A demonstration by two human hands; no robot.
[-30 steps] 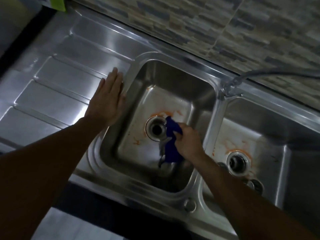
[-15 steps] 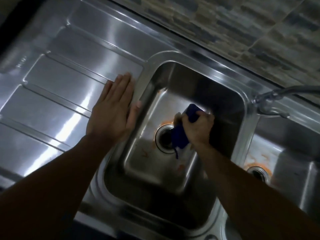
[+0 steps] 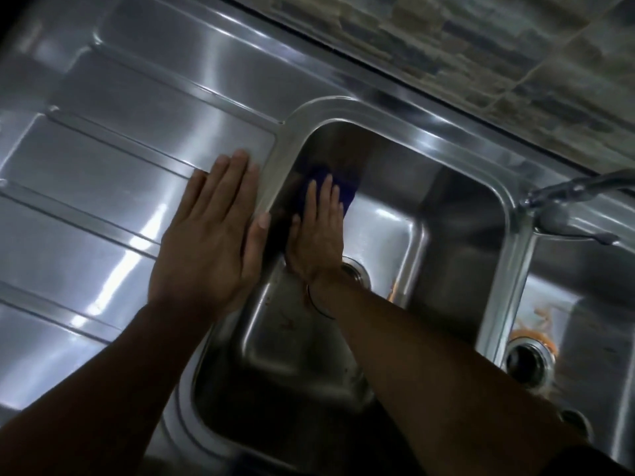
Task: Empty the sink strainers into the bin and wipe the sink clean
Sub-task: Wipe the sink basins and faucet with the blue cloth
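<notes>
Steel drainboard (image 3: 113,187) under flat left hand (image 3: 206,242), right hand (image 3: 318,231) fingers spread, pressing blue cloth (image 3: 345,188) on sink wall (image 3: 388,166)

Your left hand (image 3: 209,235) lies flat on the draining board (image 3: 113,173), its fingers (image 3: 237,173) just left of the rim of the left basin (image 3: 395,187), thumb over that rim. Inside that basin your right hand (image 3: 318,235) presses a cloth (image 3: 347,190) against the left wall, the cloth under and just beyond your fingertips (image 3: 312,187), the drain (image 3: 357,273) just behind your wrist. Well right of both hands lies the right basin (image 3: 584,304) with its own drain (image 3: 527,360), and the tap (image 3: 563,190) stands behind the divider.
</notes>
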